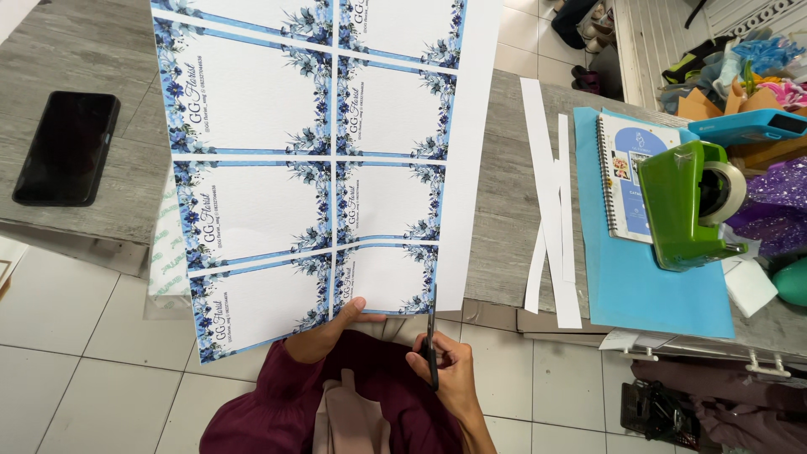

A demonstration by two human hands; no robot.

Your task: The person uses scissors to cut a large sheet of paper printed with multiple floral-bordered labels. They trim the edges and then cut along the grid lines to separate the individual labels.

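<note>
— Paper sheet (319,151) of blue floral cards, held over the table (504,210) edge; left hand (324,336) pinches its bottom.
— Right hand (450,370) clenches scissors (431,336), starting the right margin. White strips (551,202) already trimmed; cards uncut.

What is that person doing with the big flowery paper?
The person is cutting it. Their left hand holds the bottom edge of a big printed sheet of blue-flowered cards, and their right hand works scissors into that edge, beside the white right margin. Thin white paper strips lie on the grey table, next to a green tape dispenser. A black phone lies on the left.
</note>
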